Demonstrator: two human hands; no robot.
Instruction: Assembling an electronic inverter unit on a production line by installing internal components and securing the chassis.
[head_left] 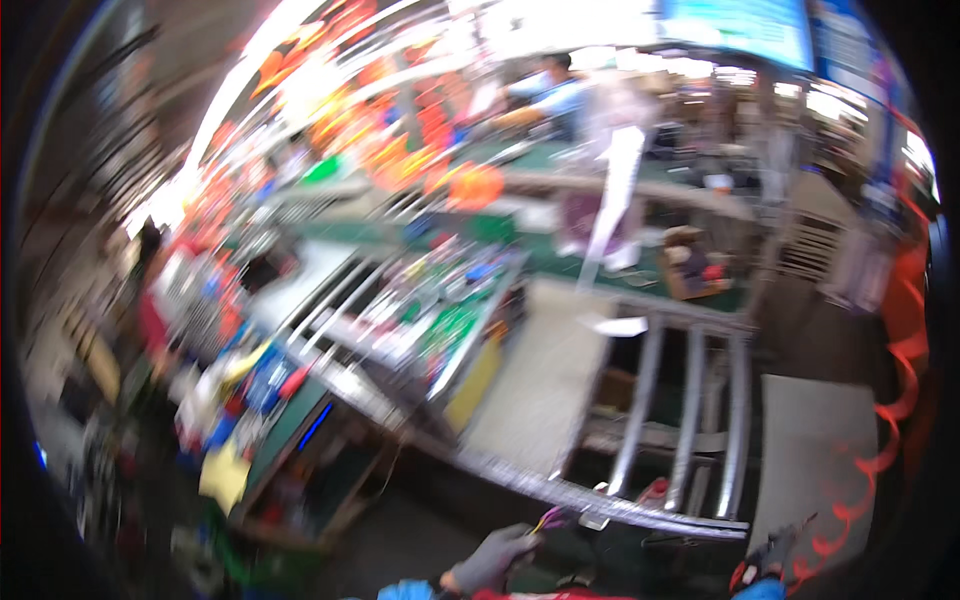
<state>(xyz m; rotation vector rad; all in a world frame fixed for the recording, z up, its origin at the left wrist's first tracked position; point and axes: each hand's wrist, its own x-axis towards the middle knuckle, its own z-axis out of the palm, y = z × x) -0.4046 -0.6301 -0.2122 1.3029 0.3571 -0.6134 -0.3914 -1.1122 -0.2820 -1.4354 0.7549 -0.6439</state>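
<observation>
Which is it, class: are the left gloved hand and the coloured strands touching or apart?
Touching: the head view shows the left gloved hand pinching the coloured strands, with no gap between them.

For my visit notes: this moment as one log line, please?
left hand: grey-gloved, holds purple, yellow wires | right hand: blurred, grip unclear | ahead: silver metal bars

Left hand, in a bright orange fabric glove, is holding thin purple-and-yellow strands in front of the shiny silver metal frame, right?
Not quite: the head view shows a grey fabric glove on the left hand; it does hold the thin purple-and-yellow strands in front of the shiny silver metal frame.
</observation>
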